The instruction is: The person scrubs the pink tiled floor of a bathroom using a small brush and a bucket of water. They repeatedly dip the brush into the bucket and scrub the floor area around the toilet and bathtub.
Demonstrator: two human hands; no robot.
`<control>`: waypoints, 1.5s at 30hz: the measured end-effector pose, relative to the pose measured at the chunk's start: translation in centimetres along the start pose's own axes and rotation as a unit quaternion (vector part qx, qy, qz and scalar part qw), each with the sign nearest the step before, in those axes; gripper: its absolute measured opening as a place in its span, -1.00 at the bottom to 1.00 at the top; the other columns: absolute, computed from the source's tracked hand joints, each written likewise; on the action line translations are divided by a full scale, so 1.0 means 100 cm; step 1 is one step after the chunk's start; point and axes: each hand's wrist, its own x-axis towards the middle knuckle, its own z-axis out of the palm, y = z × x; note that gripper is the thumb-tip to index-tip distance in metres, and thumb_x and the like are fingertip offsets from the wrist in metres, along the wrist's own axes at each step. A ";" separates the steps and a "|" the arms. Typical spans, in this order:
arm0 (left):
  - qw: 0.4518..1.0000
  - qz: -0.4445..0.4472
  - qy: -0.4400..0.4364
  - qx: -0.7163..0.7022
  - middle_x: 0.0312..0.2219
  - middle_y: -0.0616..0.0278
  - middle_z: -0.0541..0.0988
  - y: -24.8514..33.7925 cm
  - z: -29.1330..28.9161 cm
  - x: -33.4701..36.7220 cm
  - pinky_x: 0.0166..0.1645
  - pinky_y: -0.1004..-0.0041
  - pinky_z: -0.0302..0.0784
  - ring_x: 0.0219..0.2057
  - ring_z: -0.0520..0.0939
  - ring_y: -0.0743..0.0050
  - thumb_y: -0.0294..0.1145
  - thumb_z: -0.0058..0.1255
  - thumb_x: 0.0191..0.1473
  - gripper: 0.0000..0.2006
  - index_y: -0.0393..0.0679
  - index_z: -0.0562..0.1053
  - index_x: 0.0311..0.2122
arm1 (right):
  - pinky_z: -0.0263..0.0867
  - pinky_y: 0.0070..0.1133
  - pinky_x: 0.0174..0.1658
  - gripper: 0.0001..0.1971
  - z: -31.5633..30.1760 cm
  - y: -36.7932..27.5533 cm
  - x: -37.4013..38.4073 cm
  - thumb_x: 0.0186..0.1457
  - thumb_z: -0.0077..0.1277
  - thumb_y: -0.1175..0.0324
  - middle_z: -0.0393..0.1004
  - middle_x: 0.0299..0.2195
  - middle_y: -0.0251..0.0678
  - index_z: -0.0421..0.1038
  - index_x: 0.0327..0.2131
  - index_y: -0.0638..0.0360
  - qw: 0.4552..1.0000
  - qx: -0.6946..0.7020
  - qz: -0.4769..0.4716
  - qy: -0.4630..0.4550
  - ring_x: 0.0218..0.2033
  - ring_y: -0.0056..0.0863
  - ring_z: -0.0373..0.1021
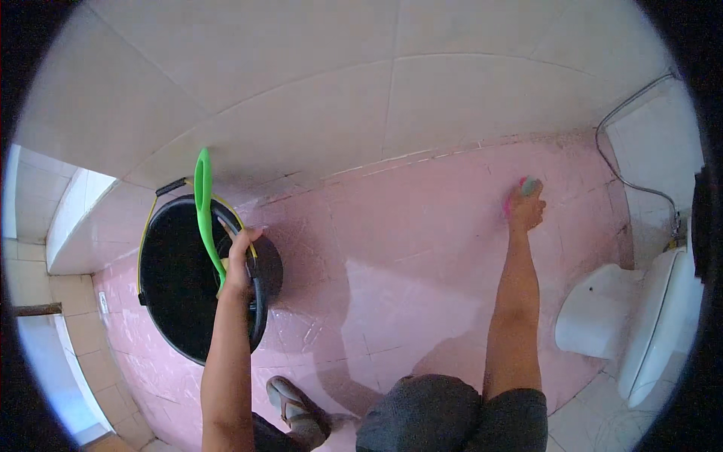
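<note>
Green dipper handle (203, 218) in closed left-hand fingers (239, 265) over black bucket (177, 290); right fingers (526, 209) around pink scrubber (525, 186).

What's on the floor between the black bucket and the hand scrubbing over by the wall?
Only wet pink floor tiles lie between the black bucket and the right hand with its scrubber, as the head view shows.

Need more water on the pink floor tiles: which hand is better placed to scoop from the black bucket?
Left. The left hand already grips the green dipper at the black bucket; the right hand presses a scrubber far across the floor.
</note>
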 end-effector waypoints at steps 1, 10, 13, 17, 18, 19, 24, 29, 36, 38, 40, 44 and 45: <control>1.000 0.015 0.012 0.012 -0.46 0.24 0.38 -0.001 -0.001 0.002 -0.39 0.40 0.33 -0.48 0.42 0.40 -0.08 0.05 -0.15 -0.46 0.10 0.25 0.00 | 0.31 -0.21 -0.24 -0.46 0.004 -0.001 -0.014 0.03 0.03 -0.10 0.45 -0.31 -0.07 0.37 -0.06 0.12 0.998 0.037 -0.047 -0.025 -0.30 -0.08 0.40; 0.992 0.093 0.062 0.052 -0.09 0.14 0.28 -0.011 -0.028 0.033 -0.14 0.37 0.31 -0.19 0.36 0.28 -0.03 0.08 -0.21 -0.03 0.01 -0.11 0.31 | 0.31 -0.05 -0.31 -0.52 -0.134 0.002 -0.304 0.11 -0.10 -0.03 0.51 -0.44 0.03 0.49 -0.31 0.28 0.689 0.217 -0.511 -0.465 -0.49 0.04 0.42; 0.980 0.165 0.107 0.014 -0.35 0.33 0.26 -0.004 0.002 0.005 -0.30 0.43 0.22 -0.36 0.31 0.46 -0.16 0.09 -0.20 -0.55 -0.01 0.16 -0.23 | 0.18 -0.10 -0.21 -0.56 -0.056 0.076 -0.249 -0.05 0.07 0.09 0.49 -0.28 -0.06 0.43 -0.14 0.17 0.862 0.101 -0.463 -0.179 -0.26 -0.10 0.39; 0.989 0.116 0.077 0.054 0.24 0.06 -0.01 -0.021 -0.020 0.011 0.17 0.30 0.11 0.17 0.17 0.15 -0.05 0.12 -0.27 0.08 -0.09 -0.20 0.34 | 0.20 -0.09 -0.14 -0.44 -0.067 0.115 -0.077 -0.02 0.08 -0.05 0.46 -0.25 -0.06 0.37 -0.04 0.13 0.990 0.125 -0.019 -0.059 -0.17 -0.04 0.37; 0.989 0.111 0.075 0.054 0.24 0.06 -0.01 -0.022 -0.020 0.013 0.17 0.30 0.11 0.17 0.17 0.15 -0.04 0.11 -0.27 0.09 -0.08 -0.22 0.34 | 0.23 -0.11 -0.11 -0.42 -0.071 0.119 -0.057 0.00 0.06 -0.07 0.45 -0.25 -0.03 0.36 -0.02 0.13 0.992 0.065 0.105 -0.029 -0.11 -0.05 0.36; 0.990 0.107 0.074 0.052 0.24 0.06 -0.01 -0.022 -0.020 0.014 0.18 0.29 0.11 0.17 0.16 0.15 -0.03 0.11 -0.27 0.10 -0.08 -0.23 0.34 | 0.23 -0.12 -0.11 -0.42 -0.072 0.118 -0.058 -0.01 0.05 -0.08 0.46 -0.25 -0.04 0.36 -0.01 0.12 0.995 0.059 0.067 -0.043 -0.11 -0.05 0.36; 0.987 0.116 0.062 0.092 0.27 0.05 -0.10 -0.019 -0.026 0.014 0.17 0.24 0.13 0.19 0.12 0.09 0.03 0.08 -0.26 0.12 -0.12 -0.29 0.34 | 0.23 -0.08 -0.12 -0.33 -0.057 0.096 -0.227 -0.21 0.22 0.10 0.45 -0.17 -0.10 0.33 0.05 0.05 0.878 0.226 -0.392 -0.156 -0.16 -0.08 0.38; 0.986 0.116 0.087 0.086 0.18 -0.04 0.08 -0.005 -0.028 0.010 0.08 0.20 0.23 0.08 0.26 0.03 -0.01 0.09 -0.26 0.11 -0.08 -0.28 0.34 | 0.01 -0.09 0.14 -0.37 -0.093 0.044 -0.291 -0.17 0.17 -0.01 0.37 -0.01 -0.15 0.37 0.05 -0.12 0.583 0.079 -0.622 -0.516 0.05 -0.07 0.22; 0.976 0.124 0.176 0.030 0.25 0.00 -0.08 -0.004 -0.081 -0.001 0.07 0.16 0.25 0.09 0.25 0.09 0.02 0.11 -0.28 0.19 -0.08 -0.39 0.33 | 0.29 -0.25 -0.29 -0.47 -0.025 0.053 -0.082 -0.09 0.16 0.15 0.48 -0.40 -0.06 0.39 -0.02 0.15 0.982 0.139 -0.122 -0.043 -0.34 -0.11 0.40; 0.965 0.151 0.207 0.048 0.28 0.04 -0.18 -0.020 -0.131 0.029 0.15 0.17 0.16 0.19 0.12 0.07 0.04 0.11 -0.28 0.20 -0.06 -0.44 0.33 | 0.29 -0.30 -0.23 -0.46 -0.020 0.049 -0.102 -0.01 0.10 0.07 0.45 -0.37 -0.09 0.34 0.00 0.16 0.964 0.182 -0.186 -0.050 -0.33 -0.15 0.39; 0.972 0.139 0.189 0.016 0.30 0.09 -0.28 -0.017 -0.133 0.029 0.22 0.17 0.03 0.27 -0.05 0.04 0.08 0.10 -0.28 0.22 -0.04 -0.46 0.33 | 0.27 -0.25 -0.29 -0.53 -0.027 0.026 -0.149 -0.13 0.18 0.17 0.49 -0.40 -0.12 0.42 -0.11 0.15 0.923 0.219 -0.286 -0.132 -0.36 -0.11 0.40; 0.974 0.136 0.180 0.024 0.31 0.11 -0.32 -0.005 -0.095 0.006 0.21 0.10 0.02 0.27 -0.05 0.02 0.10 0.10 -0.32 0.26 -0.02 -0.52 0.31 | 0.30 -0.19 -0.16 -0.62 -0.077 -0.011 -0.328 -0.06 0.06 0.20 0.49 -0.42 -0.13 0.44 -0.12 0.05 0.621 0.133 -0.634 -0.441 -0.33 -0.13 0.42; 0.975 0.128 0.180 0.020 0.31 0.10 -0.32 -0.005 -0.097 0.010 0.21 0.09 0.02 0.26 -0.05 0.02 0.10 0.10 -0.32 0.27 -0.02 -0.53 0.31 | 0.30 -0.20 -0.13 -0.63 -0.088 -0.014 -0.349 -0.04 0.01 0.23 0.49 -0.37 -0.10 0.43 -0.11 0.05 0.520 0.234 -0.717 -0.402 -0.29 -0.12 0.42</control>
